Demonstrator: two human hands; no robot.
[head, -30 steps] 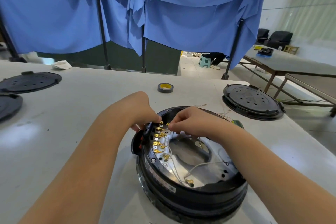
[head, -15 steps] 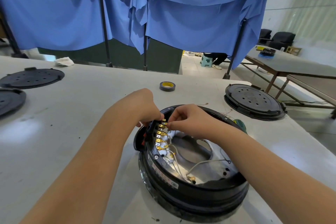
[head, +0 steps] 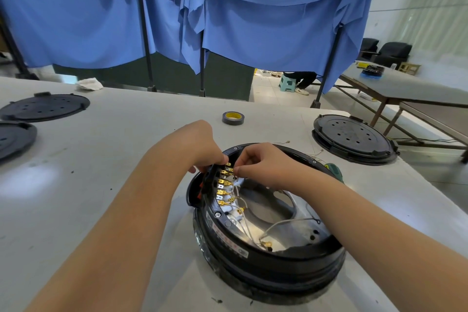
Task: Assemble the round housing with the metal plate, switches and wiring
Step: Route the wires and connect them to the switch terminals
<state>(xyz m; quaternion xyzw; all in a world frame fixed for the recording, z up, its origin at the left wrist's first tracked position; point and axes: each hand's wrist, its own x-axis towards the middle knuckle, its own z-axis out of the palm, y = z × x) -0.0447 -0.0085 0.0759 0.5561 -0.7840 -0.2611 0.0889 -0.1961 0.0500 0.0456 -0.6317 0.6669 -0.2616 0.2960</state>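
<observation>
The round black housing (head: 276, 263) sits on the white table in front of me, open side up. A shiny metal plate (head: 276, 213) with white wires (head: 283, 223) lies inside it. A row of brass switch terminals (head: 222, 190) runs along the inner left rim. My left hand (head: 200, 147) grips the black switch block at the housing's left rim from outside. My right hand (head: 260, 162) pinches a brass wire connector at the top terminal of the row.
A roll of black tape (head: 233, 118) lies beyond the housing. Black round covers lie at the right (head: 352, 137) and far left (head: 44, 106). A green-handled tool (head: 335, 168) peeks out behind the housing. A crumpled white cloth (head: 90, 83) sits at the table's far edge.
Both hands have stayed at the top of the terminal row, with only small finger movement; the camera view has shifted slightly.
</observation>
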